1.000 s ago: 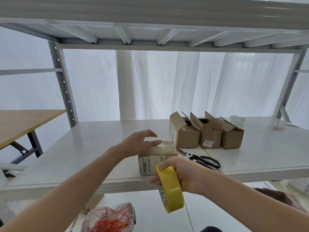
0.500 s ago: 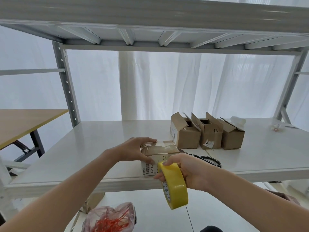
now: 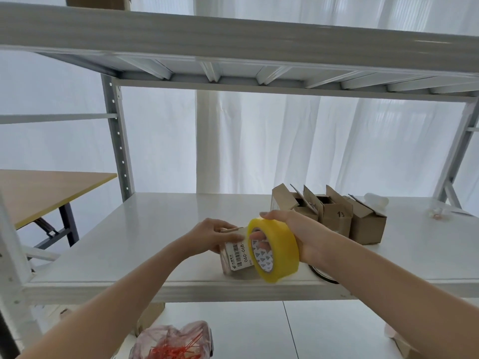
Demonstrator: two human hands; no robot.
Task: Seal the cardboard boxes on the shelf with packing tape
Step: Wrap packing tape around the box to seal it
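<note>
The right hand, fingers hooked through the core of the yellow tape roll, holds it against the small box, which the left hand clasps from the other side.

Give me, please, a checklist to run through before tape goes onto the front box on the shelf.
1. The front box steadied: ok, the left hand holds it on the shelf.
2. The tape roll in grip: ok, the right hand grips it through the core.
3. Free tape end located: cannot tell.
4. Flaps of the front box flat: cannot tell, roll and hands hide most of the top.
5. The three rear boxes closed: not ok, flaps stand open.
</note>
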